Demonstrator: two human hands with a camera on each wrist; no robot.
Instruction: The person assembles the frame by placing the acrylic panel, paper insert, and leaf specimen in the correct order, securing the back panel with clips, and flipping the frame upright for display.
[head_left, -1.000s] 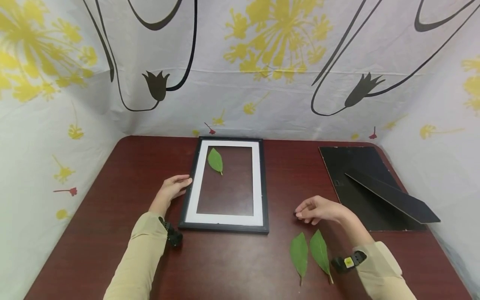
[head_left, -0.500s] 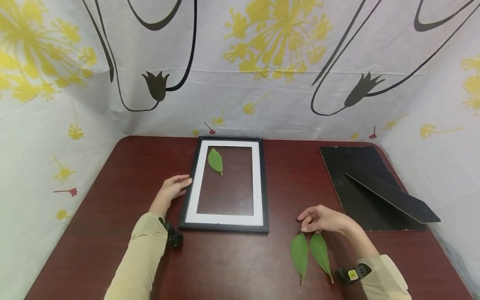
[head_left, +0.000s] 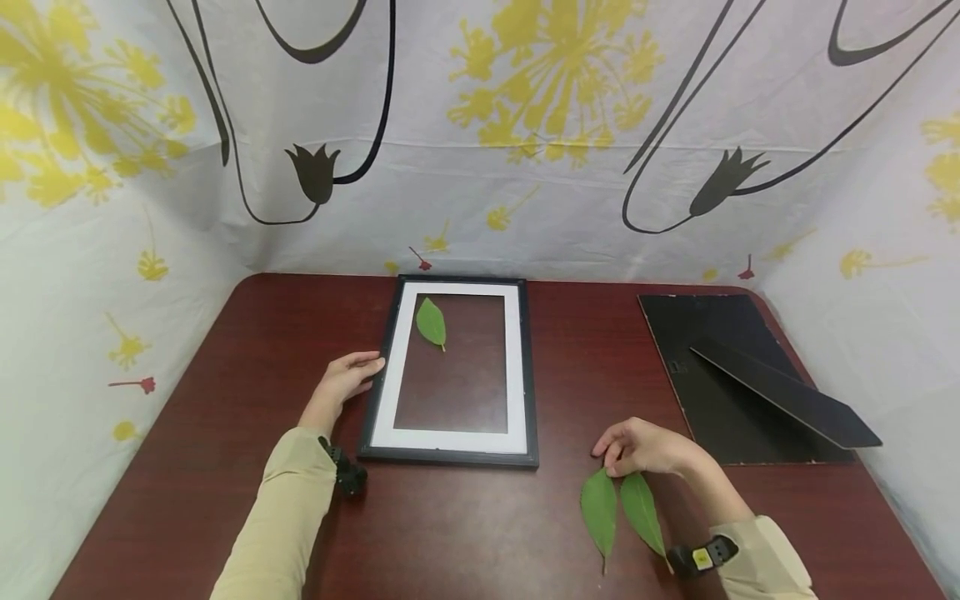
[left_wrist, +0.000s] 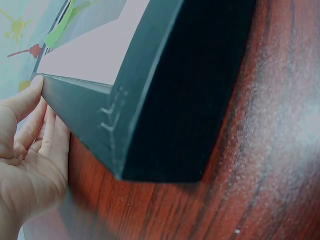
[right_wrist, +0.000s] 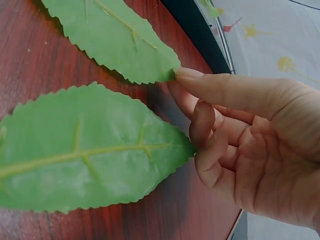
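Note:
A black picture frame (head_left: 531, 400) with a white mat (head_left: 457, 440) lies face up in the head view. One green leaf (head_left: 431, 323) sits in its upper left. My left hand (head_left: 347, 383) holds the frame's left side, thumb on the rim and fingers along the outer edge, as the left wrist view shows. To the right of the frame, my right hand (head_left: 641, 447) pinches the top tip of a second green leaf (head_left: 598, 510). Beside that, a third leaf (head_left: 641, 508) has its tip against the curled fingers of this hand (right_wrist: 250, 145).
A black backing board (head_left: 727, 350) with its propped stand flap (head_left: 787, 400) lies at the table's right side. The dark red table (head_left: 450, 533) meets a white cloth (head_left: 555, 208) with yellow and grey floral print at the back and sides.
My right hand has moved down from above the two loose leaves and taken one by its tip. The rightmost leaf has shifted slightly. My left hand and the frame have stayed put.

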